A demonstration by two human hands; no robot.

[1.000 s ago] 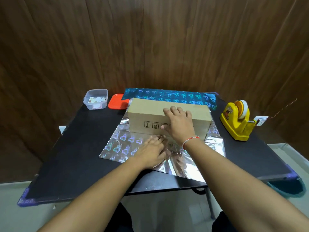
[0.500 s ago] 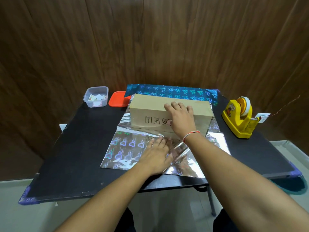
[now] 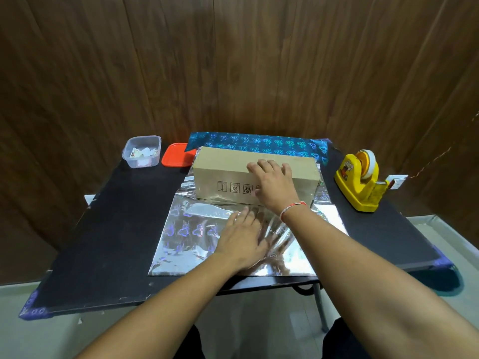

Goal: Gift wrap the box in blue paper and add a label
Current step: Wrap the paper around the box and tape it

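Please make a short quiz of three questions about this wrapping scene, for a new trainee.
1. True or false: the right hand rests on the cardboard box.
2. Which side of the wrapping paper faces up under the left hand? A. blue B. silver C. red
3. Fill in: the yellow tape dispenser stands to the ____ of the box.

Key
1. True; its fingers lie over the top front edge.
2. B; the blue side shows only at the far edge behind the box.
3. Right.
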